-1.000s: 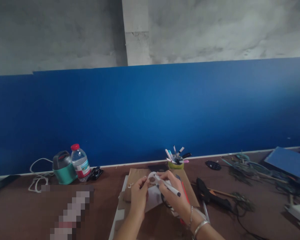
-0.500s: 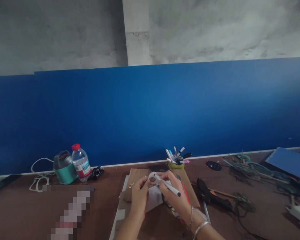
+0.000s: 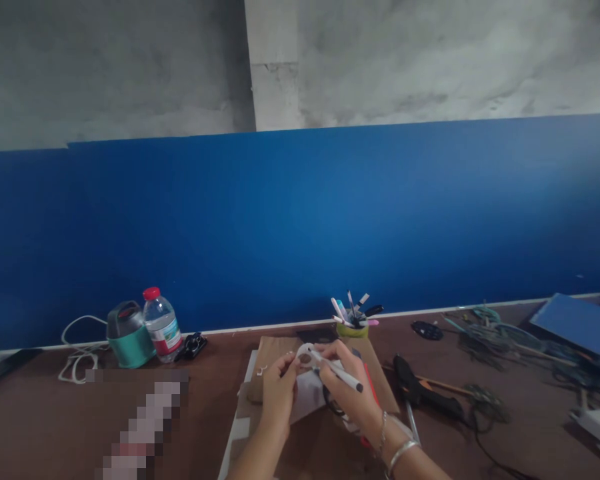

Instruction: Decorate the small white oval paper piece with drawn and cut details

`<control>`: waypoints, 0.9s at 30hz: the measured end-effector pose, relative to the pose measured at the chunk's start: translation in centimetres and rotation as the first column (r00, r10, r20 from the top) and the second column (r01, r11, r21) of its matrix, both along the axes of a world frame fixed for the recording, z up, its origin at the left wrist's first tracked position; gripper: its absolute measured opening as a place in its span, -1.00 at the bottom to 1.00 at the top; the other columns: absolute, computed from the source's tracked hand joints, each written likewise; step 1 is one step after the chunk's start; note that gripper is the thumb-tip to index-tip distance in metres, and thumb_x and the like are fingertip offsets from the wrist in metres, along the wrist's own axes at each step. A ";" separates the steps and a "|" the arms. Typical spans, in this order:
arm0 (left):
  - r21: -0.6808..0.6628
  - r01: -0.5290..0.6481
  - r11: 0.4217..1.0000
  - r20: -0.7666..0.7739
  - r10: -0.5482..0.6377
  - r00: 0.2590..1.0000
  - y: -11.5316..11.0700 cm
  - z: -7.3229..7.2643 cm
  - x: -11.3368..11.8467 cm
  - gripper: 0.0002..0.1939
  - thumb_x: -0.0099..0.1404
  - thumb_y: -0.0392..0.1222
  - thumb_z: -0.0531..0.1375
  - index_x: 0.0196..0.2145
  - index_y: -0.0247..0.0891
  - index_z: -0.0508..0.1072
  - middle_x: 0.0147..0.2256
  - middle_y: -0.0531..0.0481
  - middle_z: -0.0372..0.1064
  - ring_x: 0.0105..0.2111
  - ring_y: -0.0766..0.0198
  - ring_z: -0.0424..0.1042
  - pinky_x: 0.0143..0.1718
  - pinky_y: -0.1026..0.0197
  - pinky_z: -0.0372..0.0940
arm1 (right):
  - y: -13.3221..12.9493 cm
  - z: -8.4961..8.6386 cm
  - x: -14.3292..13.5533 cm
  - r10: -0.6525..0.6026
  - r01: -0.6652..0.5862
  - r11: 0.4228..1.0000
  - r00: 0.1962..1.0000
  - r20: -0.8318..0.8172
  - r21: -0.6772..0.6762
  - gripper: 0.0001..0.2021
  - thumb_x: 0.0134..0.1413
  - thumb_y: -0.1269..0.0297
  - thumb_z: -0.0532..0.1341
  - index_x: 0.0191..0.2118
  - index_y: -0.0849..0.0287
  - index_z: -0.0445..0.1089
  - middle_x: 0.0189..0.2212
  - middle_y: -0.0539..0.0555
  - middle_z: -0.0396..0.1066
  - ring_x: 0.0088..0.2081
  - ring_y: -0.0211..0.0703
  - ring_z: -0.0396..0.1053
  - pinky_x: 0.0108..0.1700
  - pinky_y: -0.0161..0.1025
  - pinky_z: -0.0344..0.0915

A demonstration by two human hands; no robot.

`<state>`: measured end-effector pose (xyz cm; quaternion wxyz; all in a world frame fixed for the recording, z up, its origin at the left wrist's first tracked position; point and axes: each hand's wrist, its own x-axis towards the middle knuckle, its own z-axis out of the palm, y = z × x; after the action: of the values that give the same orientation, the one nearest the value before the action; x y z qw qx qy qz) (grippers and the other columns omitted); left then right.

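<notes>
A small white ring-shaped piece (image 3: 306, 349) is pinched at its left edge by my left hand (image 3: 280, 390). My right hand (image 3: 347, 383) is closed around a white pen (image 3: 344, 375) with a black end, its other end at the ring's right side. Under both hands lie brown cardboard (image 3: 275, 348) and a white paper sheet (image 3: 310, 395). Something red (image 3: 371, 383) and a black loop, perhaps scissors, show partly beside my right hand.
Behind the hands stands a green pen cup (image 3: 353, 330). A black glue gun (image 3: 425, 393), cables and a blue board (image 3: 580, 327) lie right. A water bottle (image 3: 163, 330), teal container (image 3: 133, 345) and white cord are left.
The pen in my right hand has shifted very slightly. Both hands otherwise keep their places, and the objects around them look the same.
</notes>
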<state>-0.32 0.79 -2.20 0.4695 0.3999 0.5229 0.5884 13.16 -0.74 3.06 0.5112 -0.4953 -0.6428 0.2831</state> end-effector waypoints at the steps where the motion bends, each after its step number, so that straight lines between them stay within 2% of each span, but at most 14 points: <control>1: -0.001 0.000 1.000 -0.003 0.000 1.000 0.0 0.0 0.0 -0.47 -0.09 0.20 0.26 -0.34 -0.35 0.54 -0.80 0.23 -0.01 -0.77 0.47 -0.08 -0.71 0.37 -0.15 | 0.0 -0.1 0.0 0.001 -0.001 1.000 1.000 -0.003 0.003 -0.93 -0.16 0.41 0.06 -0.50 0.14 0.27 -0.33 0.08 0.51 -0.30 -0.11 0.42 -0.30 -0.30 0.28; 5: 0.006 0.005 1.000 0.006 -0.005 1.000 -0.2 0.1 0.0 -0.50 -0.06 0.17 0.25 -0.34 -0.33 0.54 -0.79 0.22 0.01 -0.76 0.46 -0.06 -0.69 0.37 -0.13 | 0.2 -0.3 0.1 -0.009 0.008 1.000 1.000 0.021 0.017 -0.94 -0.14 0.39 0.07 -0.49 0.14 0.27 -0.37 0.07 0.49 -0.32 -0.11 0.41 -0.31 -0.30 0.27; 12: 0.009 -0.002 1.000 -0.010 0.002 1.000 -0.3 0.3 0.0 -0.49 -0.05 0.17 0.24 -0.33 -0.36 0.52 -0.79 0.23 -0.01 -0.75 0.47 -0.07 -0.71 0.38 -0.16 | 0.3 -0.7 0.2 0.003 -0.004 1.000 0.999 0.048 0.024 -0.93 -0.12 0.41 0.08 -0.47 0.15 0.29 -0.33 0.06 0.50 -0.30 -0.13 0.42 -0.30 -0.32 0.26; 17: 0.016 0.018 1.000 -0.014 -0.018 1.000 -0.1 0.1 0.0 -0.48 -0.04 0.18 0.24 -0.31 -0.36 0.52 -0.78 0.24 -0.02 -0.75 0.48 -0.07 -0.71 0.38 -0.17 | 0.2 -0.6 0.2 0.022 -0.023 0.999 0.999 0.043 0.028 -0.93 -0.11 0.41 0.09 -0.48 0.15 0.30 -0.32 0.09 0.50 -0.24 -0.09 0.41 -0.25 -0.30 0.27; 27: -0.015 0.017 1.000 0.004 -0.017 1.000 -0.2 0.1 0.0 -0.47 -0.06 0.19 0.24 -0.31 -0.35 0.52 -0.80 0.24 -0.02 -0.76 0.48 -0.08 -0.72 0.39 -0.18 | 0.2 -0.4 0.2 0.018 -0.019 1.000 0.999 0.043 0.023 -0.94 -0.12 0.40 0.10 -0.50 0.14 0.29 -0.36 0.05 0.51 -0.29 -0.11 0.42 -0.28 -0.31 0.27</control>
<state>-0.36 0.60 -2.15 0.4786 0.3997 0.5228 0.5813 13.31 -0.52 2.67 0.5007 -0.4892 -0.6614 0.2695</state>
